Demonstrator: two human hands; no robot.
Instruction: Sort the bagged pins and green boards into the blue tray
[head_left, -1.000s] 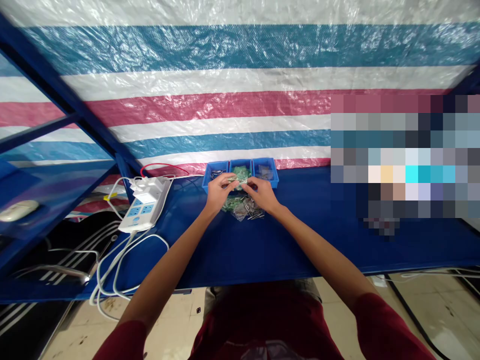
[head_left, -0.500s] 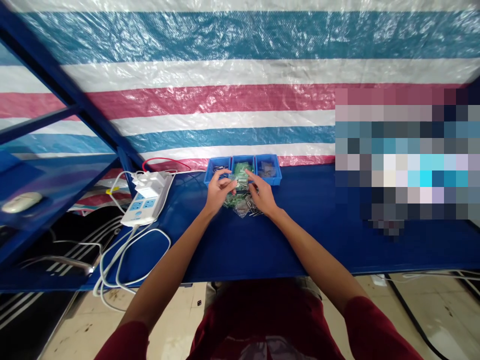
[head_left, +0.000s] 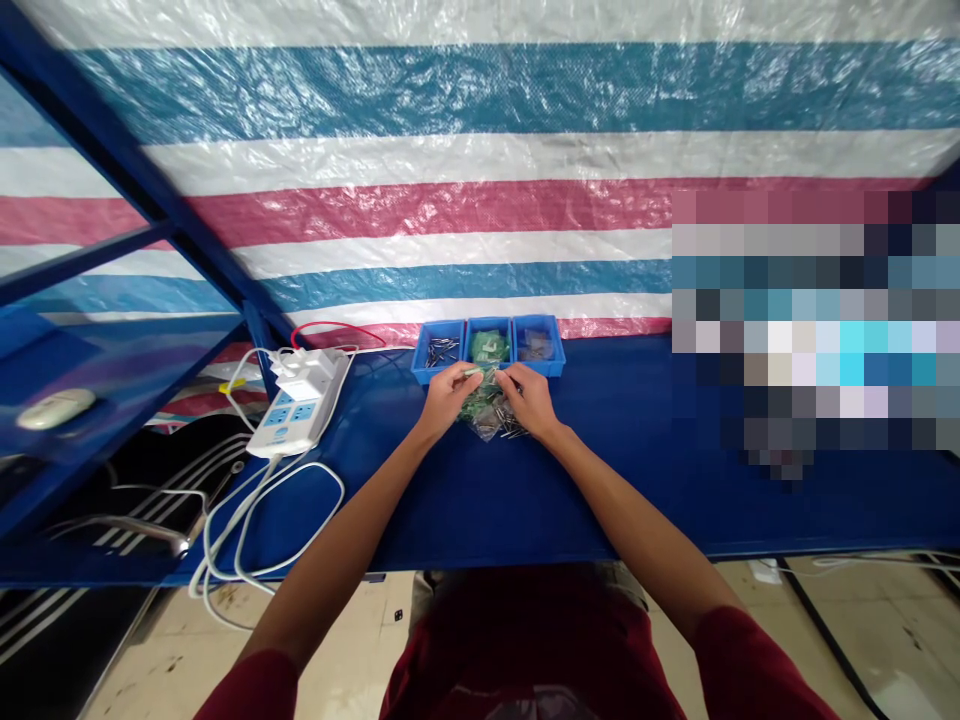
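Note:
My left hand [head_left: 448,397] and my right hand [head_left: 529,397] are close together over the table, both with fingers pinched. Between them they hold a small clear plastic bag [head_left: 489,374] by its edges; the fingers partly cover it. Just below lies a pile of green pieces or bags [head_left: 474,408], a clear bag [head_left: 486,426] and thin metal pins or screws [head_left: 513,424]. Beyond my hands stand three joined blue bins. Metal pieces [head_left: 441,351] lie in the left one, green bags [head_left: 489,346] in the middle, and greyish clear bags [head_left: 536,345] in the right.
A white power strip [head_left: 289,432] with plugged-in adapters lies left on the blue table [head_left: 487,520], its white cables [head_left: 238,540] looping over the front edge. Striped sheeting [head_left: 450,210] hangs behind. Blue frame bars [head_left: 127,165] rise at left. A pixelated area covers the right.
Both hands have closed to a pinch on the bag and come slightly nearer the front, uncovering the left bin's metal pieces. The view has tilted slightly.

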